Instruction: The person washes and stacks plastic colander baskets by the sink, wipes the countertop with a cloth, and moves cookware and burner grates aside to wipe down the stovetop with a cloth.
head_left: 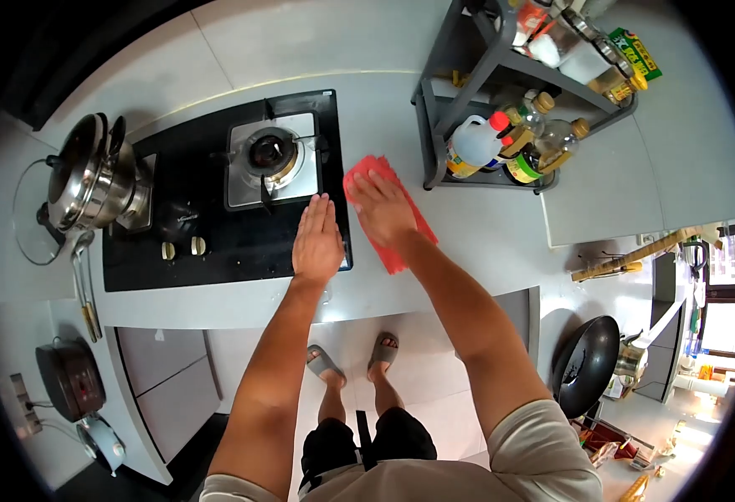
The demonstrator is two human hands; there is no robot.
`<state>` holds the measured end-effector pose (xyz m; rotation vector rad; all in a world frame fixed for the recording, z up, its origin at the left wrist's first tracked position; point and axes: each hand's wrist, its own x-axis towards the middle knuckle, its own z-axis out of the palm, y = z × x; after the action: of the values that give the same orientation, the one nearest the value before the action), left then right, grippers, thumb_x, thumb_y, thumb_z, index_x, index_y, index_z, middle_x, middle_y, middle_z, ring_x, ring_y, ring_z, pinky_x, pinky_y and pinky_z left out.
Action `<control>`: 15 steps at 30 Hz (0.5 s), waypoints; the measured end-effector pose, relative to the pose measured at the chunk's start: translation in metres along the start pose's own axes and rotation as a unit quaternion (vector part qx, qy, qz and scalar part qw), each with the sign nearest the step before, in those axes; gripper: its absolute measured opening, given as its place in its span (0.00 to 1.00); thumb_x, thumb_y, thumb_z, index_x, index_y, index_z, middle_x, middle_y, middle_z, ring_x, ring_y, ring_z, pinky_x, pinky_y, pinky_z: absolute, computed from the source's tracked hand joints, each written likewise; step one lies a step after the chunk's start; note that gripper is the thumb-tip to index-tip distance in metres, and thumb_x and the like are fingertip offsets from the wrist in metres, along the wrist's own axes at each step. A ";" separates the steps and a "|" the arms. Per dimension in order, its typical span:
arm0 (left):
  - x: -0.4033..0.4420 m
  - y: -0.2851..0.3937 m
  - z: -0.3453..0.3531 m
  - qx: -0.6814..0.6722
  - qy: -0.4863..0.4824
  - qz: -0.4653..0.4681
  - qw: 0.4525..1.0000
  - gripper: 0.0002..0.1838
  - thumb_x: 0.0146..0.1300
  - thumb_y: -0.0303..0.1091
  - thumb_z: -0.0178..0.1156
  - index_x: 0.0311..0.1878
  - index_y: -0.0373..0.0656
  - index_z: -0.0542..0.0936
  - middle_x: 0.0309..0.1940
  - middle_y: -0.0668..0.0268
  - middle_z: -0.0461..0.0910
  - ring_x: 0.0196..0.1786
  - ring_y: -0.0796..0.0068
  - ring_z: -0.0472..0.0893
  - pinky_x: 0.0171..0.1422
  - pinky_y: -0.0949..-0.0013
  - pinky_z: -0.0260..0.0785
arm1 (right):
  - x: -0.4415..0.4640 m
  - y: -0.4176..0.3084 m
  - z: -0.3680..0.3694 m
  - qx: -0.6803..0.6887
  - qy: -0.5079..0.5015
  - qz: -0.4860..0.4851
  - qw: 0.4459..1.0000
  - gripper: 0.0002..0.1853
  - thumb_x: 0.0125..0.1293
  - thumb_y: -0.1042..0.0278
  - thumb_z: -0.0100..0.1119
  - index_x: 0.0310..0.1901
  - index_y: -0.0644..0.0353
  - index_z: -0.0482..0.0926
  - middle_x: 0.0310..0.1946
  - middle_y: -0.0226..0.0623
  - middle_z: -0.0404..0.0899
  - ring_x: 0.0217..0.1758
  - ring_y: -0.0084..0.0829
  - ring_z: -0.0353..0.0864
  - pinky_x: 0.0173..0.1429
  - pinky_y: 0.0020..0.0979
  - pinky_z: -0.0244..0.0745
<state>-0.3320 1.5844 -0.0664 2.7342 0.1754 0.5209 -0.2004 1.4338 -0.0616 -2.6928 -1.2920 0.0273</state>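
My right hand (pixel 380 207) lies flat on a red cloth (pixel 394 251), fingers stretched out, pressing it on the grey countertop (pixel 468 226) just right of the stove. My left hand (pixel 317 241) is flat with its fingers together, over the right front part of the black gas stove (pixel 208 263), and holds nothing. Whether its palm touches the glass cannot be made out. Beyond the left fingertips is a burner (pixel 271 153) on a square steel plate.
A steel pot (pixel 95 180) stands on the left burner. At the back right, a grey rack (pixel 434 125) carries bottles and jars. Long-handled utensils (pixel 85 284) lie left of the stove. A black wok (pixel 587 366) sits on the right-hand counter.
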 end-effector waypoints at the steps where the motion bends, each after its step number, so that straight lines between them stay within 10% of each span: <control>1: 0.001 -0.002 0.000 -0.002 -0.004 0.001 1.000 0.28 0.69 0.23 0.58 0.73 0.29 0.74 0.76 0.47 0.72 0.81 0.46 0.67 0.86 0.50 0.59 | -0.020 -0.001 -0.001 0.016 0.011 -0.024 1.000 0.27 0.80 0.58 0.54 0.78 0.44 0.72 0.83 0.29 0.65 0.88 0.40 0.55 0.87 0.45 0.56; 15: 0.005 -0.001 -0.002 -0.024 0.009 0.000 1.000 0.29 0.65 0.20 0.59 0.71 0.30 0.77 0.75 0.49 0.74 0.82 0.49 0.67 0.87 0.53 0.59 | 0.003 0.010 0.000 0.019 0.133 0.009 0.991 0.23 0.76 0.58 0.59 0.71 0.44 0.80 0.77 0.32 0.74 0.83 0.41 0.66 0.84 0.46 0.60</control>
<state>-0.3284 1.5872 -0.0636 2.6830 0.1653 0.5427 -0.1909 1.4306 -0.0632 -2.5684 -1.1733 -0.2909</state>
